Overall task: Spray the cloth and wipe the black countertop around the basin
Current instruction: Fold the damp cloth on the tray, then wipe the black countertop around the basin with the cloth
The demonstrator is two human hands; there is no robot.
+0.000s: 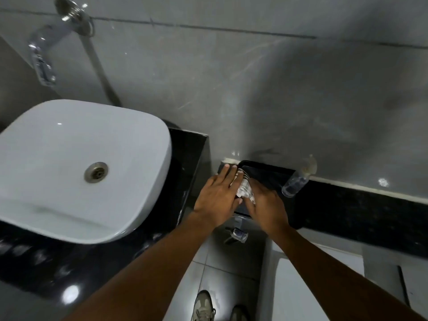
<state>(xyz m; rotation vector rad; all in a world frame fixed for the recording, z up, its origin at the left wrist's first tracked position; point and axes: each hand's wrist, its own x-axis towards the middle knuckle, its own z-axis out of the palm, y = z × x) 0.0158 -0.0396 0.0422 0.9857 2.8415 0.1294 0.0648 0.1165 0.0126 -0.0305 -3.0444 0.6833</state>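
**Both hands on the cloth**

I'm pressing my left hand flat, fingers spread, against the striped cloth while my right hand is gripping it (over the black tray, right of the basin).

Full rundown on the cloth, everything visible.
The cloth is small, pale and crumpled, with dark stripes showing at its far end. It looks like soft woven fabric, bunched rather than spread flat. It lies on a dark tray on a low black ledge to the right of the basin. The left hand lies flat beside and partly over it; the right hand covers its near edge. Most of it is hidden between them.
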